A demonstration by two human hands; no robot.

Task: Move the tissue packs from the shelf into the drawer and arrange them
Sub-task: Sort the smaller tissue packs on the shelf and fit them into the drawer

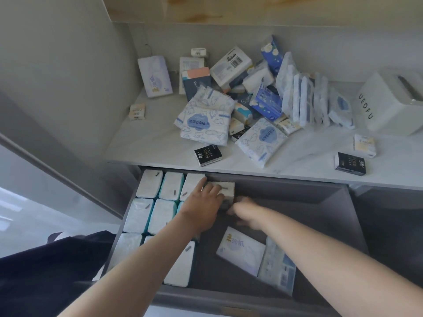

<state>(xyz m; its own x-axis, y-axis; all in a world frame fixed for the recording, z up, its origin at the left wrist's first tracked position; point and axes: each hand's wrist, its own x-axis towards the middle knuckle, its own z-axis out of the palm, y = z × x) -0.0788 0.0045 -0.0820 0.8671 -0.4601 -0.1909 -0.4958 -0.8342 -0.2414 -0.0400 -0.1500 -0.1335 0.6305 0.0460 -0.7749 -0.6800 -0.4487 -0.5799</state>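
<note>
A grey open drawer [320, 216] holds several white tissue packs [148, 184] standing in rows along its left side. Both hands are at a white pack [225, 187] at the drawer's back, to the right of the rows. My left hand [203, 202] grips that pack from the left. My right hand [242, 210] is blurred and touches its lower right side. Two flat packs [242, 250] lie near the drawer's front. On the white shelf [151, 143] above lies a loose heap of blue, white and black tissue packs [247, 97].
A white tissue box [393, 104] lettered UEOFU stands at the shelf's right end. Small black packs [207, 154] lie near the shelf's front edge. The cabinet's side wall rises at the left. Dark clothing [45, 271] fills the lower left.
</note>
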